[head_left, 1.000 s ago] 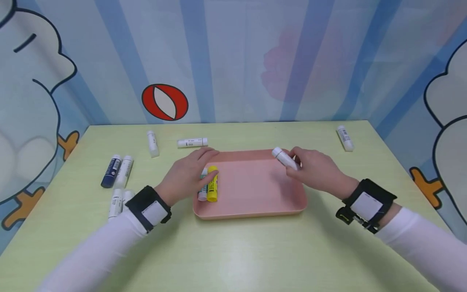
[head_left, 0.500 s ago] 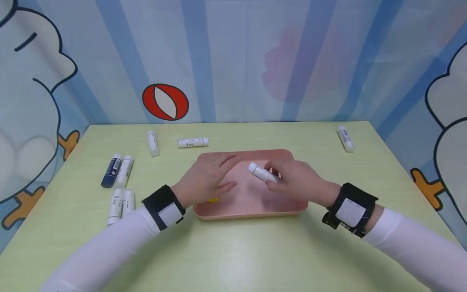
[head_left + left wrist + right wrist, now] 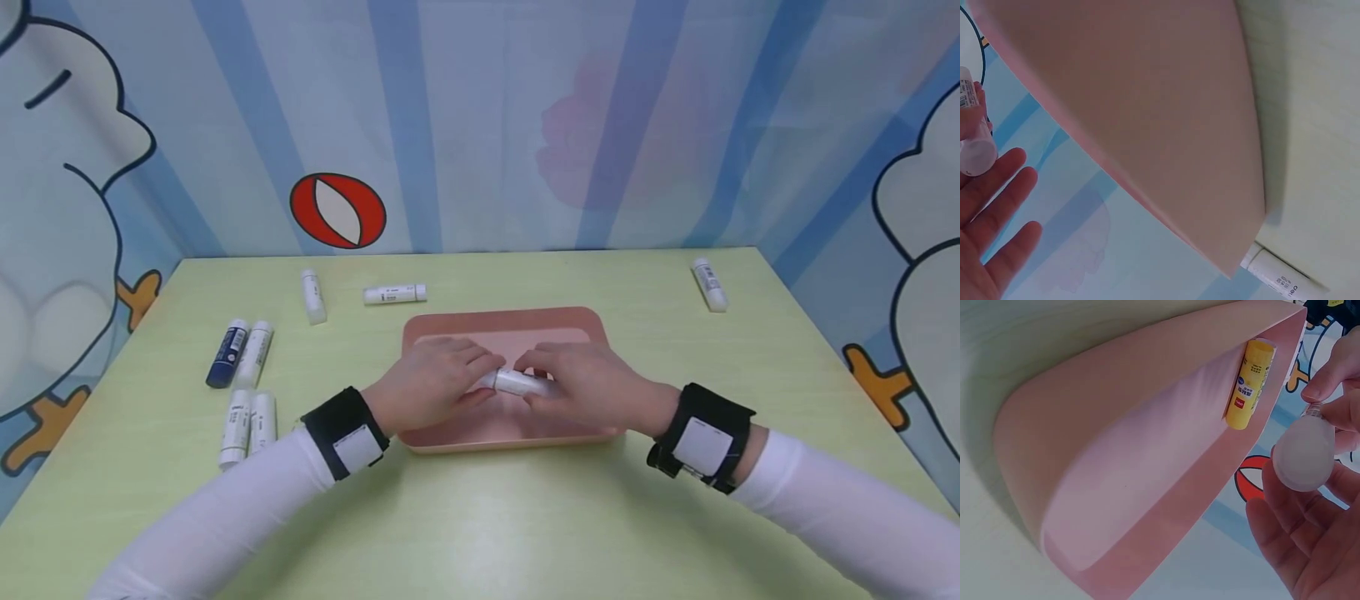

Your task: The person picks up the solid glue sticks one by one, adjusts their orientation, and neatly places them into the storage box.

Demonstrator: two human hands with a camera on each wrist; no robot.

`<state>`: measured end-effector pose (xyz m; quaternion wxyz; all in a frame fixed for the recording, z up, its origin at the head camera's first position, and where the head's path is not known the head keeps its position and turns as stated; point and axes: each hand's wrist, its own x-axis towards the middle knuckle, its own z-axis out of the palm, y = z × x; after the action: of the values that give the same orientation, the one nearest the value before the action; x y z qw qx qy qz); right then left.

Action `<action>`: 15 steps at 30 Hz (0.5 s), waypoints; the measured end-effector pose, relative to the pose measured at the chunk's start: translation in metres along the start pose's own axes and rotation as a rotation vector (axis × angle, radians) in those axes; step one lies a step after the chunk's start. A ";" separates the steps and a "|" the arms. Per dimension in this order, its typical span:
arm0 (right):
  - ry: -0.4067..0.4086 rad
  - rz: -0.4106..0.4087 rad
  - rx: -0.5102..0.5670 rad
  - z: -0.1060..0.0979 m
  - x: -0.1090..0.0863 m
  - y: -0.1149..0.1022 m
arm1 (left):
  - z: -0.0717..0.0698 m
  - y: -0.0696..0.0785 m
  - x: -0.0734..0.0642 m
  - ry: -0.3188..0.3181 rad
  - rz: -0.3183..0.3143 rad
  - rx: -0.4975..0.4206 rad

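Observation:
Above the pink tray, my right hand holds the body of a white glue stick between thumb and fingers. My left hand meets the stick's left, capped end, its thumb and fingers around it. Some outer fingers of that hand extend straight in the left wrist view. A round end of the stick faces the camera in the right wrist view. Inside the tray lies a yellow glue stick, which the left hand hides in the head view.
On the table's left lie a dark blue glue stick and several white ones. Further white sticks lie behind the tray, one near its back-left corner, another at the far right. A printed backdrop stands behind the table.
My right hand has carried the white glue stick left and lower over the tray. The left hand has moved right, from the tray's left side, and now grips the capped end.

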<state>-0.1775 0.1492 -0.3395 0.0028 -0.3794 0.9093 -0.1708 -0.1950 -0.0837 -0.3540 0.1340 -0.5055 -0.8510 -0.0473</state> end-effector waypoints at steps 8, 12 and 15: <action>0.005 -0.014 0.012 -0.001 0.000 -0.002 | 0.000 0.001 -0.002 0.016 0.005 -0.004; 0.001 0.021 0.038 -0.004 0.001 -0.003 | 0.001 0.000 -0.004 0.015 -0.030 -0.045; 0.022 0.098 0.061 -0.008 0.001 -0.003 | 0.002 -0.003 -0.006 0.014 -0.106 -0.100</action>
<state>-0.1771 0.1496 -0.3312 0.0127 -0.3322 0.9212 -0.2024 -0.1950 -0.0896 -0.3570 0.1119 -0.4655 -0.8722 -0.1001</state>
